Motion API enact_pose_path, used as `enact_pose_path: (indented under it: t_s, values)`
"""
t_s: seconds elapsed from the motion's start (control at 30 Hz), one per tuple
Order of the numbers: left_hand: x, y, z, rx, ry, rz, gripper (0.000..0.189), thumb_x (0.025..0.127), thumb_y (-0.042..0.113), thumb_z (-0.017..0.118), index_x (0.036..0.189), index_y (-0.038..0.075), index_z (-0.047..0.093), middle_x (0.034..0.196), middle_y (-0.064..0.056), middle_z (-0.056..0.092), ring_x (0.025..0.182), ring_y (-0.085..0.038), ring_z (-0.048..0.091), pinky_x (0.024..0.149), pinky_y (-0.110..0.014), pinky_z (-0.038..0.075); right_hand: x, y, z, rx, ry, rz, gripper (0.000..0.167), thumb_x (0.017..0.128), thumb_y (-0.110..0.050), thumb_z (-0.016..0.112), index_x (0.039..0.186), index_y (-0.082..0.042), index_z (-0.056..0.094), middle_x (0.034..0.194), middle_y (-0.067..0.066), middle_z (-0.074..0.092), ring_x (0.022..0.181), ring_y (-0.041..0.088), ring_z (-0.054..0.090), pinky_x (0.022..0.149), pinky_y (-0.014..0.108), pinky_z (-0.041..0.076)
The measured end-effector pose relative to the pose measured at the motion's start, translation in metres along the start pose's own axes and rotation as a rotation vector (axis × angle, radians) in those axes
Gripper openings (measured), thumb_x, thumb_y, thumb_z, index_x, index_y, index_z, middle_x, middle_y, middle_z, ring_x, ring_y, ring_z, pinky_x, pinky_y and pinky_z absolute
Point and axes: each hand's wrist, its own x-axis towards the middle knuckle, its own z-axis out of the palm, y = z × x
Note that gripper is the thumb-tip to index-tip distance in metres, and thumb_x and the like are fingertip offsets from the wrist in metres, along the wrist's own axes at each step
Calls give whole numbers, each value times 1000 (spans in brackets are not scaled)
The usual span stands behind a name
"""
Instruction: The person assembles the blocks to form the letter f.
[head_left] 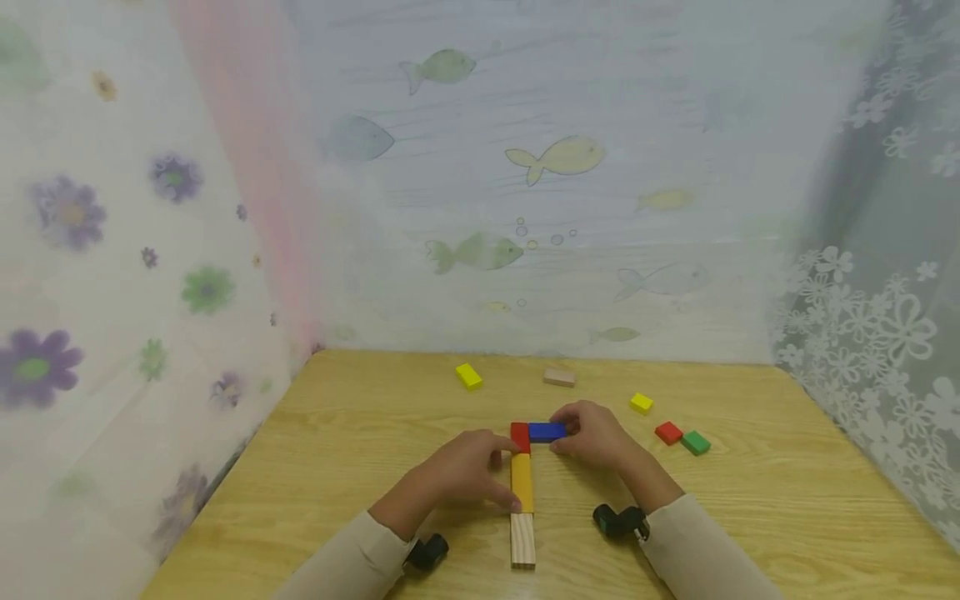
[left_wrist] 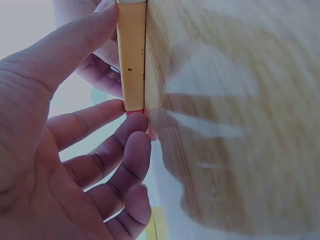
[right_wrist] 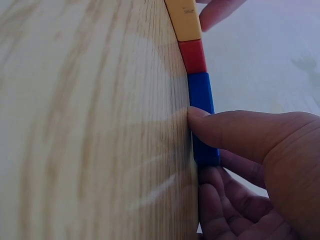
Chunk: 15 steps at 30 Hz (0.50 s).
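Note:
A wooden block row stands on the table: a plain striped block (head_left: 522, 542), an orange-yellow block (head_left: 522, 483), and a red block (head_left: 519, 437). From the red block a blue block (head_left: 546, 432) extends to the right, its end against the red one. My right hand (head_left: 595, 437) pinches the blue block between thumb and fingers; the right wrist view shows the thumb across its side. On the row's left is my left hand (head_left: 468, 471), with its thumb tip on the orange-yellow block's near end and its index fingertip at the red block. Its other fingers are loosely bent.
Toward the back lie a yellow block (head_left: 468, 377) and a pale wooden block (head_left: 559, 377). On the right are a small yellow block (head_left: 641, 403), a red block (head_left: 669, 432) and a green block (head_left: 696, 442). Printed curtains (head_left: 555, 300) surround the table (head_left: 360, 408).

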Motion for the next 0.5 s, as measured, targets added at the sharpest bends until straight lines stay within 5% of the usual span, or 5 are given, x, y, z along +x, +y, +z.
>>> enact_pose_path:
  t_s: [0.5]
  values:
    - [-2, 1, 0, 6, 2, -9, 78, 72, 52, 92, 139, 22, 66, 104, 5, 65, 88, -9, 58, 77, -27, 50, -1, 1, -1, -8, -6, -12, 37, 82, -21, 89, 116, -11, 76, 112, 4, 74, 100, 20, 69, 93, 44, 57]
